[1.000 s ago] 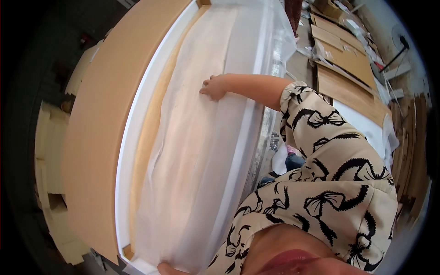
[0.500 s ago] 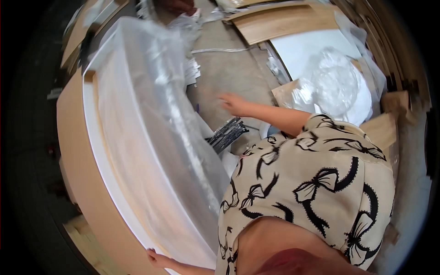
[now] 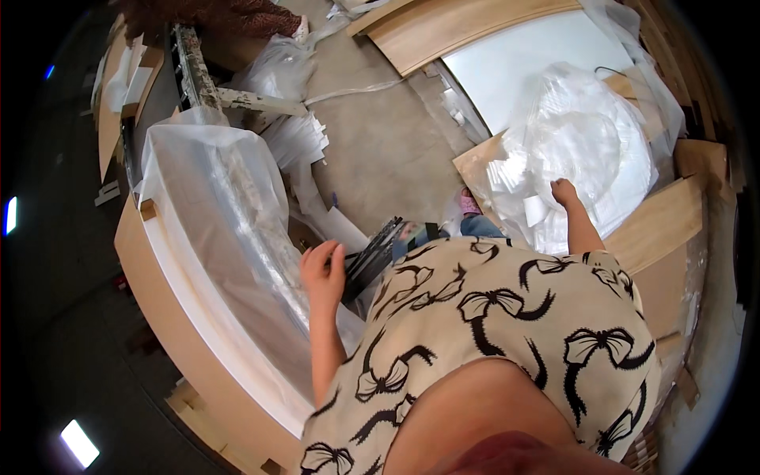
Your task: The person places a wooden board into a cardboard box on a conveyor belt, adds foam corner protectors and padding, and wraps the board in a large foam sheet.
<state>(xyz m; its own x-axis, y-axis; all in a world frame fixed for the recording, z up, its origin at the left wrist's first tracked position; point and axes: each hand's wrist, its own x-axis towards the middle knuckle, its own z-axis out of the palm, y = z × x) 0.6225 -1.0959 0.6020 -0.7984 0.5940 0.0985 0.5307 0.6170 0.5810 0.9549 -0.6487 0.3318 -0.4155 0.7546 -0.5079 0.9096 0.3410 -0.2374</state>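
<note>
My left hand is raised beside a long panel on the left, with its fingers loosely bent and apart and nothing in them. Translucent plastic sheeting lies over part of this panel, which has a white edge and a wood-coloured side. Below my left hand stands a bundle of dark strips. Out to the right, my right hand is closed over a heap of clear plastic bags; whether any plastic is between its fingers is hidden.
A white board and a curved wood-coloured panel lie at the back right. A worn metal frame stands at the far left, near another person's patterned trouser leg. White paper scraps lie on the concrete floor.
My left hand has left the near edge of the long panel and come up beside the dark strips. My right hand has swung right to the plastic bags. The sheeting's far end has sunk.
</note>
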